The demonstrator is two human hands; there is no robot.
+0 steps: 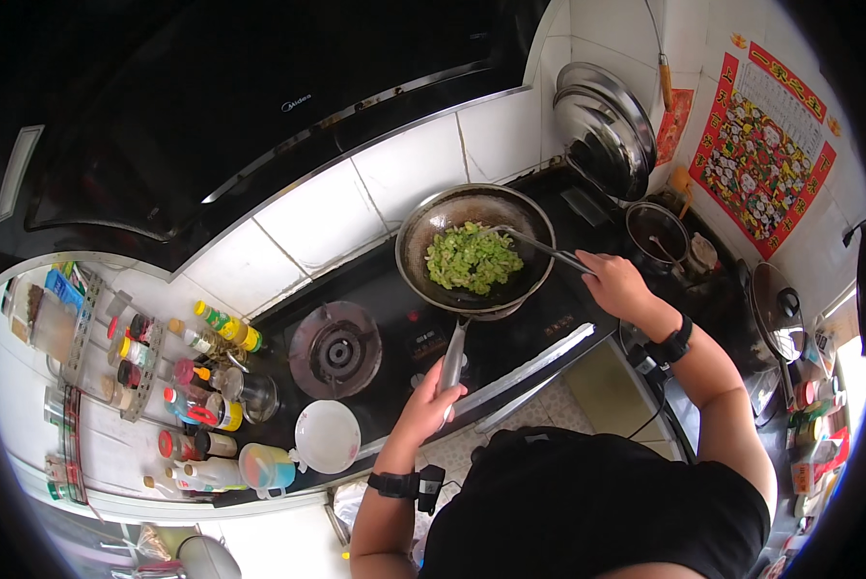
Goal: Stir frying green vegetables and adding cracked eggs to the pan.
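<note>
A metal wok [421, 217] stands on the right side of a black gas stove. Chopped green vegetables [473, 259] lie heaped in its bowl. My left hand [433, 402] is closed around the wok's long handle [453, 354]. In my right hand [614, 281] is the handle of a metal spatula or ladle [545, 247], whose head reaches into the vegetables at their upper right; its exact shape is hidden there. A white plate [328, 437] sits near the front edge of the stove, left of my left hand.
A bare burner [337, 350] is left of the wok. Beyond it stand seasoning bottles [229, 326], jars and a plastic container [266, 469]. A dark pot [656, 230] is at the right, below metal lids [603, 130] leaning on the wall. A range hood [259, 130] hangs above.
</note>
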